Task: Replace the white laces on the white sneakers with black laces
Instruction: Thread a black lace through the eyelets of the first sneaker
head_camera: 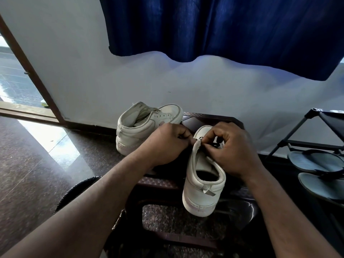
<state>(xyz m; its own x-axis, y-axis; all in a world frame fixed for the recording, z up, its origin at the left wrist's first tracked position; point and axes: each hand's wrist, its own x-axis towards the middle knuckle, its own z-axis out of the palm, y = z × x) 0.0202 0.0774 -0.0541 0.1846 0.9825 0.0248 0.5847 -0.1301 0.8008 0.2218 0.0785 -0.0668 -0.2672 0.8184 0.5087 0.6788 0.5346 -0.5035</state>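
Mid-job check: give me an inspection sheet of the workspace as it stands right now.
Surface: dark brown plastic stool on a speckled stone floor.
Job's things: near white leather sneaker, heel toward the camera, black lace partly visible at its eyelets; far white leather sneaker, eyelets bare.
Clutter: grey flip-flops on a black metal shoe rack.
Grippers: left hand and right hand both pinch the near sneaker's eyelet edge; a grip on the lace cannot be told.
Cables: nothing seen.
Surroundings: blue curtain, white wall, brown door frame.
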